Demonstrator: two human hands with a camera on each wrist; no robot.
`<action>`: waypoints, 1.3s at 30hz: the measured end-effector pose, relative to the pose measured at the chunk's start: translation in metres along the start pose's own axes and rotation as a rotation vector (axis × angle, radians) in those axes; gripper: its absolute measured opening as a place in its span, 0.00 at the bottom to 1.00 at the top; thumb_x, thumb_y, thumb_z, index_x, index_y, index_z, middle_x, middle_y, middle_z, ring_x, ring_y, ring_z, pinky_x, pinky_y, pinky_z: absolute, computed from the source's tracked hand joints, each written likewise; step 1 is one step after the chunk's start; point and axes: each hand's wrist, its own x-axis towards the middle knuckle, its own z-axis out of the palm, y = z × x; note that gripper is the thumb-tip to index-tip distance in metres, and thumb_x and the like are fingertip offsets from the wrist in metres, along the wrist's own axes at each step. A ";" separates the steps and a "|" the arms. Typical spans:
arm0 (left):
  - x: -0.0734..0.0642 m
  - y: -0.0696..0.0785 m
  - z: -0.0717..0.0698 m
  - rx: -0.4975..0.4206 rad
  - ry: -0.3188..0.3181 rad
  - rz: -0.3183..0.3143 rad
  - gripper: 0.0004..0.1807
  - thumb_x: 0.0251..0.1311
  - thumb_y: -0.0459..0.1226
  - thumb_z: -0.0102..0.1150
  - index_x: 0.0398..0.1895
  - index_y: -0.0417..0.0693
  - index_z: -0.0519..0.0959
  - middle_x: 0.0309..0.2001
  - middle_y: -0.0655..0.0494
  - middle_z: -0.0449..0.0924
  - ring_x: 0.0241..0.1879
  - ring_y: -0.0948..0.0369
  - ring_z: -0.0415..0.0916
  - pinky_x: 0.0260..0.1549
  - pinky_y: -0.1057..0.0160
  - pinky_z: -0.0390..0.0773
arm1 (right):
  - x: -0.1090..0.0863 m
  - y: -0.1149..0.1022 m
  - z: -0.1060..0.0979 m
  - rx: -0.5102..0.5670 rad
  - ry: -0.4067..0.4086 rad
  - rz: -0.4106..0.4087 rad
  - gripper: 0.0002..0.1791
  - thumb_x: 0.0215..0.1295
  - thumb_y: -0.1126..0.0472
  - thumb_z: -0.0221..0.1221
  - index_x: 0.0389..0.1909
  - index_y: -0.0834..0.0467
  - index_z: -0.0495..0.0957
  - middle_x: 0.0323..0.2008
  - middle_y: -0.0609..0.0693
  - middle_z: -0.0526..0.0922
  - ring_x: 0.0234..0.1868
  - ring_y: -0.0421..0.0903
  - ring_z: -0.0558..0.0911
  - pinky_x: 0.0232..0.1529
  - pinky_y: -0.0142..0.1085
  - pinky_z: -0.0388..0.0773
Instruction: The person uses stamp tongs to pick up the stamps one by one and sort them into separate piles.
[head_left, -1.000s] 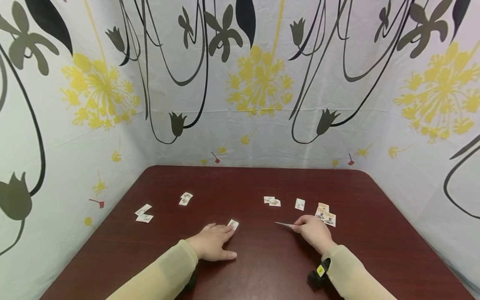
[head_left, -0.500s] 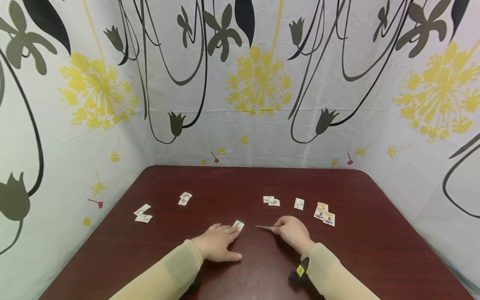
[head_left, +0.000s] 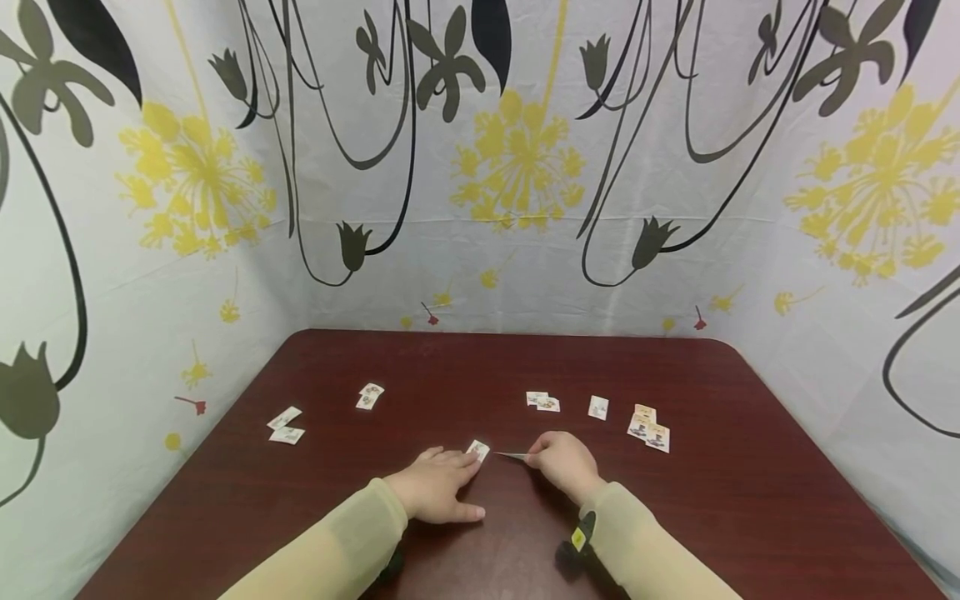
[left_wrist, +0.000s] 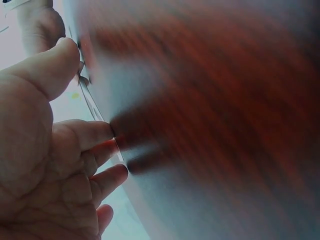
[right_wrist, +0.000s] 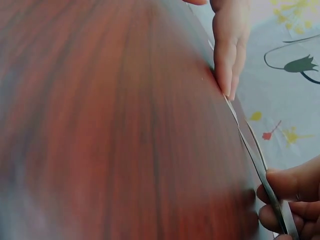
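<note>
My left hand (head_left: 431,487) lies with fingers spread in the middle of the table, its fingertips on a small white printed card (head_left: 478,450). In the left wrist view, those fingers (left_wrist: 92,135) are mostly straight against the tabletop. My right hand (head_left: 566,467) pinches a pair of thin metal tweezers (head_left: 512,455) between thumb and fingers, pointing left. In the right wrist view, the tweezers (right_wrist: 265,182) reach toward the card (right_wrist: 231,110) under my left fingertips. Their tips are close to the card's right edge; whether they touch it I cannot tell.
Two cards (head_left: 287,425) lie at the left, and a pair (head_left: 369,397) farther back. Another pair (head_left: 543,402), a single card (head_left: 598,407) and several overlapping yellowish cards (head_left: 649,428) lie at the right. A patterned cloth (head_left: 517,275) hangs around the dark red table (head_left: 450,358).
My right hand has moved left with the tweezers, from near the yellowish cards to the card under my left hand. My left hand and its card have shifted slightly right.
</note>
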 end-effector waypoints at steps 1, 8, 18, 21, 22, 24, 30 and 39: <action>0.000 0.000 0.000 -0.002 -0.001 0.000 0.43 0.58 0.65 0.52 0.71 0.49 0.65 0.71 0.55 0.61 0.70 0.55 0.56 0.68 0.49 0.51 | 0.000 -0.001 0.001 0.001 0.001 0.002 0.05 0.53 0.56 0.66 0.21 0.49 0.82 0.25 0.40 0.80 0.29 0.41 0.76 0.33 0.41 0.72; 0.001 0.000 0.000 -0.007 -0.011 -0.002 0.43 0.59 0.65 0.51 0.71 0.50 0.64 0.72 0.56 0.60 0.71 0.55 0.56 0.68 0.49 0.50 | -0.004 -0.011 0.004 0.006 -0.005 0.040 0.04 0.52 0.56 0.65 0.21 0.49 0.82 0.24 0.41 0.80 0.28 0.41 0.76 0.31 0.41 0.72; -0.001 0.001 -0.002 -0.007 -0.007 -0.003 0.43 0.59 0.65 0.52 0.71 0.49 0.65 0.71 0.55 0.60 0.70 0.55 0.56 0.68 0.49 0.51 | 0.000 -0.016 0.010 0.031 0.012 0.079 0.05 0.52 0.56 0.64 0.20 0.49 0.82 0.25 0.41 0.80 0.29 0.42 0.76 0.31 0.40 0.72; -0.001 0.001 -0.002 -0.010 -0.010 -0.005 0.43 0.59 0.64 0.52 0.71 0.49 0.65 0.72 0.55 0.60 0.70 0.55 0.56 0.68 0.49 0.51 | 0.002 -0.016 0.011 0.039 0.020 0.083 0.05 0.52 0.56 0.64 0.20 0.49 0.82 0.25 0.41 0.80 0.30 0.43 0.77 0.32 0.41 0.72; -0.001 0.002 -0.002 -0.009 -0.011 -0.005 0.43 0.59 0.64 0.52 0.71 0.49 0.65 0.72 0.55 0.60 0.70 0.56 0.56 0.68 0.49 0.51 | 0.002 -0.016 0.011 0.042 0.022 0.085 0.05 0.52 0.56 0.64 0.20 0.49 0.82 0.25 0.42 0.80 0.30 0.43 0.77 0.32 0.41 0.72; -0.002 0.002 -0.002 -0.008 -0.011 -0.004 0.43 0.59 0.65 0.52 0.71 0.50 0.65 0.72 0.55 0.60 0.70 0.56 0.56 0.68 0.49 0.51 | 0.003 -0.016 0.011 0.042 0.023 0.089 0.05 0.52 0.56 0.64 0.20 0.49 0.82 0.25 0.42 0.80 0.30 0.43 0.77 0.33 0.41 0.72; -0.001 0.002 -0.002 -0.008 -0.011 0.000 0.43 0.59 0.64 0.52 0.71 0.49 0.64 0.73 0.54 0.57 0.71 0.53 0.55 0.68 0.48 0.51 | 0.004 -0.015 0.010 0.037 0.021 0.088 0.05 0.53 0.57 0.63 0.20 0.50 0.81 0.25 0.42 0.80 0.31 0.43 0.77 0.33 0.42 0.72; -0.003 0.000 0.000 -0.015 0.008 0.004 0.41 0.60 0.62 0.54 0.71 0.50 0.65 0.70 0.51 0.59 0.69 0.51 0.57 0.66 0.46 0.52 | 0.004 -0.015 0.011 0.033 0.013 0.080 0.05 0.52 0.58 0.64 0.20 0.50 0.81 0.26 0.42 0.80 0.31 0.44 0.77 0.33 0.42 0.72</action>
